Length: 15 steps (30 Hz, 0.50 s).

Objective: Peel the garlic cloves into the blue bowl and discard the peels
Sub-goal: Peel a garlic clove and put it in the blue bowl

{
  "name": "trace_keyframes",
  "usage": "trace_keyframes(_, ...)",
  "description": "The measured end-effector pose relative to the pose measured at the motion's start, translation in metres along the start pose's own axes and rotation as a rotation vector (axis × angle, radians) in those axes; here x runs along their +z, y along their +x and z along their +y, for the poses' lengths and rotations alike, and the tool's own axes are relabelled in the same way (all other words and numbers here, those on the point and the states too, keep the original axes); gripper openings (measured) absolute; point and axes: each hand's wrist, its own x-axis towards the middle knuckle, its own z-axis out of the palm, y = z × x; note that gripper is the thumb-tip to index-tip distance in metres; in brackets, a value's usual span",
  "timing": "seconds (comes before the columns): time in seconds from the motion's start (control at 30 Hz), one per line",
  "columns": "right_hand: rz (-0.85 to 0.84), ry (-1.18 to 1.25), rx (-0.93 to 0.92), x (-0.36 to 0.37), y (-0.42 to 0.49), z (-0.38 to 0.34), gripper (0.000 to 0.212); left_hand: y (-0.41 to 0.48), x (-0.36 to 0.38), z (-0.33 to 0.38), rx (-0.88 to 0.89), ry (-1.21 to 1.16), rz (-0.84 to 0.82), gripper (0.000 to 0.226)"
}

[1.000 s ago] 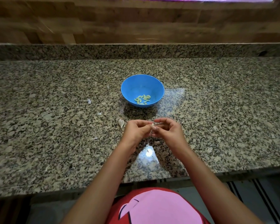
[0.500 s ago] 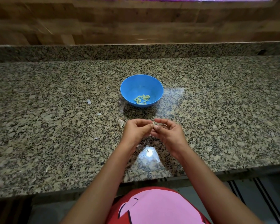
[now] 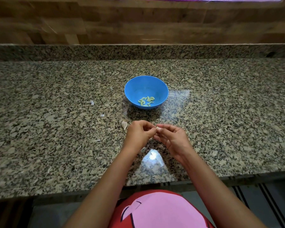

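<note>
Your left hand (image 3: 139, 135) and right hand (image 3: 173, 139) have drawn slightly apart above the tabletop (image 3: 56, 129), baring the pale garlic clove (image 3: 158, 128) that both grips pinch near the blue bowl (image 3: 133, 89), so it looks nearly peeled and ready to drop in.
</note>
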Motion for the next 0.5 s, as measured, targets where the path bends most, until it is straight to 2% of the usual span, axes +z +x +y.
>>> trace_keyframes(0.07, -0.007, -0.013, 0.01, 0.0, 0.0, -0.001, 0.015, 0.001, -0.001, 0.0, -0.022, -0.04, -0.021, 0.006)
trace_keyframes(0.23, -0.056, 0.024, 0.042, 0.003, 0.0, -0.005, 0.015, 0.001, 0.004, 0.0, 0.051, 0.049, 0.005, 0.007)
trace_keyframes(0.4, -0.029, 0.038, 0.064, 0.002, 0.001, -0.011, 0.022, 0.008, 0.007, -0.007, -0.073, -0.101, 0.096, 0.002)
trace_keyframes(0.5, -0.016, 0.039, 0.052, 0.001, 0.0, -0.014, 0.028, 0.01, 0.004, -0.005, -0.139, -0.314, -0.012, 0.006)
